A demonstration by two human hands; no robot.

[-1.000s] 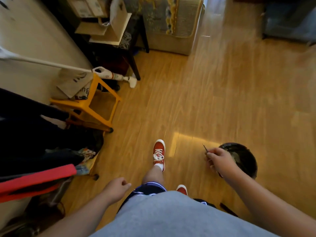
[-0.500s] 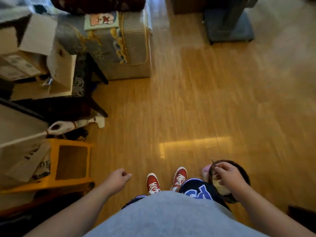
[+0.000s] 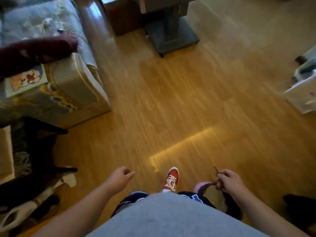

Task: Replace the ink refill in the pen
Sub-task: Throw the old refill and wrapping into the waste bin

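Observation:
My right hand [image 3: 229,181] is at the lower right, pinching a thin dark ink refill [image 3: 216,169] whose tip pokes up and to the left out of my fingers. Just below that hand is a round dark bin [image 3: 227,202] with a pink edge, partly hidden by my hand and body. My left hand [image 3: 119,177] hangs at the lower middle with its fingers loosely curled and nothing in them. No pen body is in view.
I stand on a wooden floor [image 3: 188,108], one red shoe [image 3: 171,178] forward. A patterned grey case [image 3: 73,88] and black furniture legs [image 3: 51,129] stand at the left. A grey pedestal base [image 3: 171,36] is ahead, a white unit [image 3: 302,94] at the right.
The view has swung to the right and upward across the room. My right hand has lifted a little off the bin, still holding the refill. My left hand has stayed curled.

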